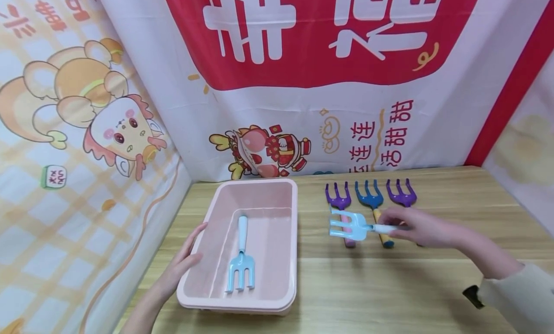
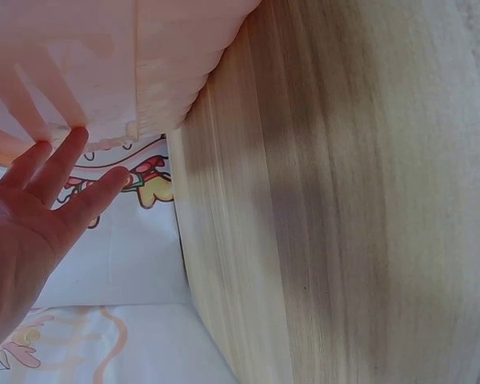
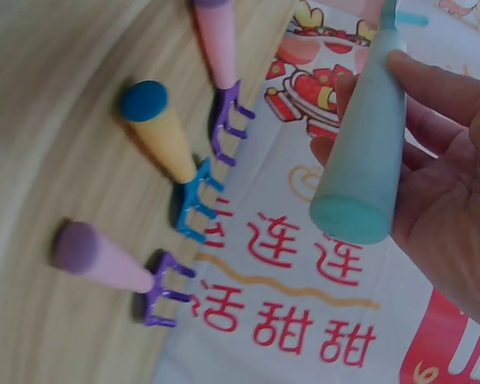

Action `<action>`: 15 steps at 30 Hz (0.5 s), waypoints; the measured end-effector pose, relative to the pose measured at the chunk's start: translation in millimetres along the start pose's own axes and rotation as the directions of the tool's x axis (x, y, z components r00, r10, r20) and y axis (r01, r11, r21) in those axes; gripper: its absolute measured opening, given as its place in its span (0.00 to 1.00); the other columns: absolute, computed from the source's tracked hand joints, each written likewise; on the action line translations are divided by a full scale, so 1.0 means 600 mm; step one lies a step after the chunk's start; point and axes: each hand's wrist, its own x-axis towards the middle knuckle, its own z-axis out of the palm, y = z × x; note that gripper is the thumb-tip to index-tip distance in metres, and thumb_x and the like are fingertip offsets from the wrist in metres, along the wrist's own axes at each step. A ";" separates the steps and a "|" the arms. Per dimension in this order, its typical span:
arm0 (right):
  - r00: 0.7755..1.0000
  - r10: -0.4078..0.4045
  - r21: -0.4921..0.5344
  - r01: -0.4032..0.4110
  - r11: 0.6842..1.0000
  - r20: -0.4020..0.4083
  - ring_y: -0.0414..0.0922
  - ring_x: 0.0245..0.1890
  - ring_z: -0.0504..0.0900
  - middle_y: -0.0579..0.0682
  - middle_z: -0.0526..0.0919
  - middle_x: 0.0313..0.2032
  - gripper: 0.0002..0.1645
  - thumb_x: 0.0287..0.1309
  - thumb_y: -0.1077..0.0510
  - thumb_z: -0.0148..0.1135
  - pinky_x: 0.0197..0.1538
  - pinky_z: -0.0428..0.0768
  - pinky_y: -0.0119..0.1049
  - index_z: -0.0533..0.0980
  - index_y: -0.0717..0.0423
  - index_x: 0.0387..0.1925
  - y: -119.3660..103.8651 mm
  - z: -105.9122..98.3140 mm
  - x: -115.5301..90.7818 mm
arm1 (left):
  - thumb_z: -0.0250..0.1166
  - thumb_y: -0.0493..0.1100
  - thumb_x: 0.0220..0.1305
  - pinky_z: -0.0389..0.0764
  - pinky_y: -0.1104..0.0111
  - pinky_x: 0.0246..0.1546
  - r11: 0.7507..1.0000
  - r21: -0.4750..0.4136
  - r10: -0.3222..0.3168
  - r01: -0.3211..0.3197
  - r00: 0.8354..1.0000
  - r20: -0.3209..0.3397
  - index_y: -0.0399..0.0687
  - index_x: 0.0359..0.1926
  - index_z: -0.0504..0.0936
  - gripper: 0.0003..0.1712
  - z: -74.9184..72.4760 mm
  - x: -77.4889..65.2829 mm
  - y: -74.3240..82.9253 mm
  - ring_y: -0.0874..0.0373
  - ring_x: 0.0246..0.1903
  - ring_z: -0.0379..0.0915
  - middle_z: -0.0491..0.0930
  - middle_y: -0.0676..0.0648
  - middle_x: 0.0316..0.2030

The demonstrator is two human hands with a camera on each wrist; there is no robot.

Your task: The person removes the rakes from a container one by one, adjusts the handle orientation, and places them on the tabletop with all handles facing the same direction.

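Note:
My right hand (image 1: 413, 226) grips the pale handle of a light-blue hand fork (image 1: 356, 226), its tines pointing left. In the right wrist view that handle (image 3: 362, 144) lies between thumb and fingers, above the table. Behind it on the table lie a purple fork with a pink handle (image 1: 339, 199), a blue fork with a yellow handle (image 1: 370, 197) and another purple fork (image 1: 402, 195). A pink plastic basin (image 1: 292, 257) stands to the left, with a second light-blue fork (image 1: 241, 262) on its floor. My left hand (image 1: 179, 266) is at the basin's left side, its fingertips against the wall.
The wooden table (image 1: 372, 295) meets a white and red printed cloth (image 1: 320, 74) at the back. Another cloth with a cartoon print (image 1: 78, 189) hangs along the left side. A dark object (image 1: 473, 296) shows beside the right sleeve.

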 end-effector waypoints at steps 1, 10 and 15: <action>1.000 0.007 0.006 -0.007 1.000 -0.015 0.38 0.36 0.74 0.41 0.77 0.37 0.08 0.64 0.59 0.61 0.37 0.77 0.34 0.75 0.52 0.44 0.003 0.002 -0.003 | 0.45 0.35 0.72 0.78 0.62 0.47 1.000 -0.002 -0.002 0.002 1.000 -0.001 0.52 0.77 0.44 0.37 0.000 -0.001 0.000 0.62 0.56 0.65 0.46 0.27 0.68; 0.982 0.131 0.101 -0.118 0.988 -0.135 0.43 0.36 0.77 0.49 0.78 0.38 0.15 0.66 0.62 0.58 0.34 0.80 0.35 0.73 0.61 0.52 0.041 0.012 -0.037 | 0.45 0.35 0.72 0.78 0.62 0.47 1.000 0.001 0.001 -0.001 1.000 -0.002 0.52 0.77 0.44 0.37 -0.003 -0.002 -0.005 0.60 0.56 0.66 0.48 0.26 0.67; 0.957 0.156 0.058 -0.146 0.988 -0.244 0.44 0.37 0.78 0.50 0.79 0.37 0.17 0.62 0.66 0.61 0.35 0.80 0.34 0.72 0.64 0.52 0.066 0.017 -0.055 | 0.45 0.35 0.72 0.78 0.62 0.48 1.000 -0.009 0.009 -0.009 1.000 0.002 0.51 0.77 0.44 0.37 -0.002 0.000 -0.003 0.59 0.57 0.65 0.47 0.26 0.68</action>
